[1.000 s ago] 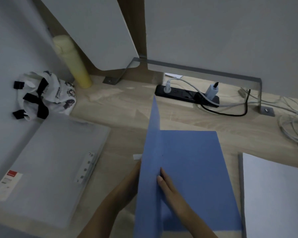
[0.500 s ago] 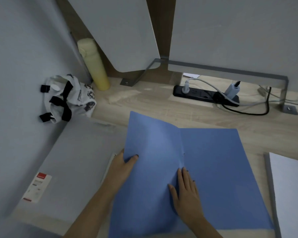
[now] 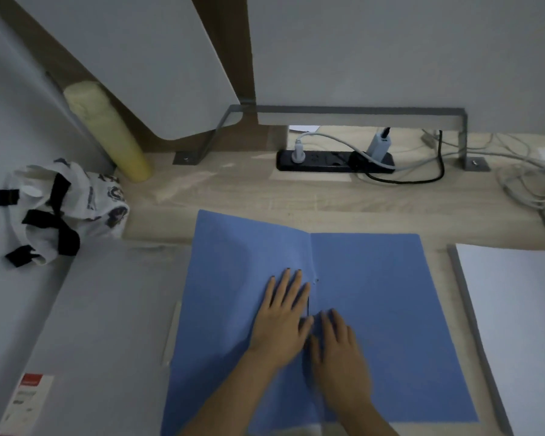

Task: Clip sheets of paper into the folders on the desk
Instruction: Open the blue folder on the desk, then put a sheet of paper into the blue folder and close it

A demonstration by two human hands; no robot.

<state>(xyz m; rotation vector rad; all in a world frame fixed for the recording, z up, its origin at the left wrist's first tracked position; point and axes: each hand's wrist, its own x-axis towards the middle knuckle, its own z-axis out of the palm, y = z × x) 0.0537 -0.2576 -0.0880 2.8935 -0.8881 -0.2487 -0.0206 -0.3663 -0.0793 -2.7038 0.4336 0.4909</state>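
Hands, left (image 3: 282, 319) and right (image 3: 340, 357), press flat, gripping nothing, on open blue folder (image 3: 390, 309), crease running away.

Nothing legible here: the red-and-white label (image 3: 26, 399) on the grey folder (image 3: 101, 325) is too blurred to read.
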